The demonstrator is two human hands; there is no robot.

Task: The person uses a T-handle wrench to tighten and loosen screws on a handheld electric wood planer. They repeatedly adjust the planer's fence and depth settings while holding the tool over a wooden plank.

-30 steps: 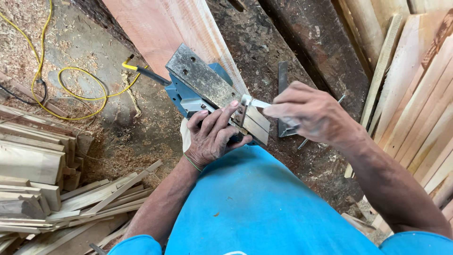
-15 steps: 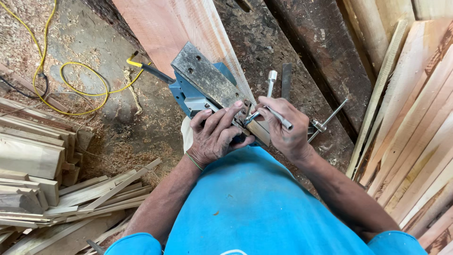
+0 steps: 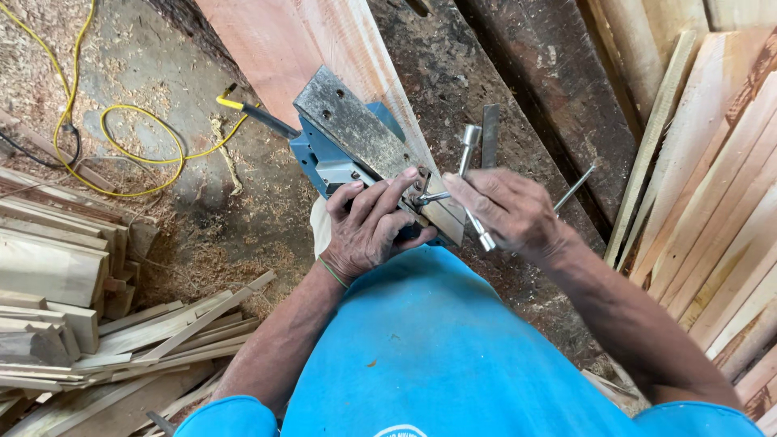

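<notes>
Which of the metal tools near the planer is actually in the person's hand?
The T-handled socket wrench, gripped by the right hand. The flat dark bar lies untouched on the board behind it.
</notes>
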